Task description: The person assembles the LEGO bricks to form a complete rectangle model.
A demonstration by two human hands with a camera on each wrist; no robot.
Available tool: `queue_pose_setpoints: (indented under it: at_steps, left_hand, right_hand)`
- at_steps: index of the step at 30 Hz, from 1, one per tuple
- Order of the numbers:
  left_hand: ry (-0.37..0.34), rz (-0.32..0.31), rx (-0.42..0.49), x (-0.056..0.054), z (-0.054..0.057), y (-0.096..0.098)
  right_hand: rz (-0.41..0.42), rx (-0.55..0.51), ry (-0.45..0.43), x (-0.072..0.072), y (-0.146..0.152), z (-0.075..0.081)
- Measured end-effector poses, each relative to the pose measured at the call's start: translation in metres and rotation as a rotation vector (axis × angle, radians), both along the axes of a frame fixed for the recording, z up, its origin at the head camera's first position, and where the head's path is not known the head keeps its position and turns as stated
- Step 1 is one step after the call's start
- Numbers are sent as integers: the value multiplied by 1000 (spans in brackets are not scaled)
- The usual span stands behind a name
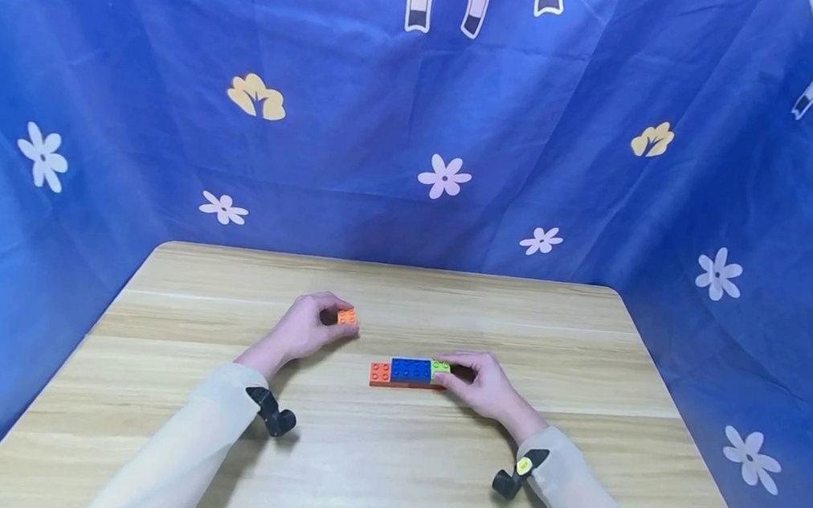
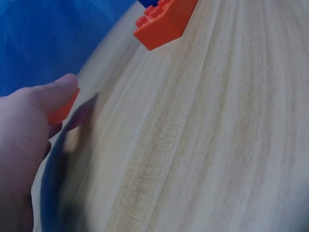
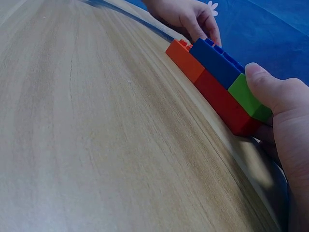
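My left hand [image 1: 309, 326] pinches a small orange brick [image 1: 347, 317] between thumb and fingers, left of and behind a row of joined bricks. In that row, an orange brick [image 3: 185, 59] and a red brick [image 3: 224, 104] form the bottom layer on the table. On top sit a blue brick [image 1: 411, 369] and, at the right end, a light green brick [image 3: 248, 96]. The right hand [image 1: 480, 383] grips the green end, thumb on the near side, its other fingers largely hidden behind. The orange brick's studs at the left end are bare.
The bricks lie on a wood-grain table [image 1: 388, 462]. A blue curtain [image 1: 327, 166] with flowers and animal legs printed on it hangs behind and at both sides. Black wrist-worn cameras are on the left sleeve [image 1: 184, 428] and the right sleeve [image 1: 588, 496].
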State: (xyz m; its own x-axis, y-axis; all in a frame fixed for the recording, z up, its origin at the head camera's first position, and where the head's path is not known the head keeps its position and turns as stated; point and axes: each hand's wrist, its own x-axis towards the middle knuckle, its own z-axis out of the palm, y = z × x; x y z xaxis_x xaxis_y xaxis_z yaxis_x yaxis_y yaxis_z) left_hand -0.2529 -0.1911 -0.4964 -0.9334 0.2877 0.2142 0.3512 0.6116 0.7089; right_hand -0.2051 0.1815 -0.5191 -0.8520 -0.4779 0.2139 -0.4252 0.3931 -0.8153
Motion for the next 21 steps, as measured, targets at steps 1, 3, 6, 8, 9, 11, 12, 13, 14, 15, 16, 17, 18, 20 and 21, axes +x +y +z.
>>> queue_pose_setpoints:
  at_steps: [1, 3, 6, 8, 9, 11, 12, 13, 14, 15, 16, 17, 18, 20, 21]
  left_hand:
    - [0, -5, 9, 0, 1, 1]
    - [-1, -12, 23, 2, 4, 2]
    - [0, -23, 40, 4, 7, 5]
    - [0, -28, 46, 6, 9, 7]
    - [-1, -31, 51, 7, 10, 8]
    - [-2, -37, 61, 9, 13, 10]
    - [0, -45, 67, 11, 14, 11]
    - [2, -50, 71, 12, 16, 13]
    - [2, -57, 76, 14, 17, 14]
    - [4, -64, 81, 15, 19, 16]
    - [5, -72, 84, 17, 21, 17]
    - [7, -79, 84, 18, 22, 18]
    - [11, -84, 83, 20, 23, 19]
    - [17, -90, 83, 22, 25, 21]
    - [22, -93, 85, 23, 26, 23]
  right_hand:
    - [-2, 1, -3, 0, 0, 0]
    - [-6, 4, -4, 0, 0, 1]
    - [-1, 3, -8, 0, 0, 2]
    - [2, 5, -6, 0, 1, 1]
    - [3, 5, -7, 0, 1, 1]
    - [3, 4, -8, 0, 1, 1]
    - [2, 3, -10, 0, 1, 1]
    - [0, 3, -12, 0, 1, 1]
    - [-2, 3, -14, 0, 1, 0]
    - [-2, 2, -14, 0, 1, 0]
    - [-3, 1, -15, 0, 1, 0]
    - [-4, 1, -15, 0, 1, 0]
    - [-6, 2, -14, 0, 1, -1]
    - [-7, 0, -13, -1, 1, -1]
    - [-7, -2, -12, -1, 1, -1]
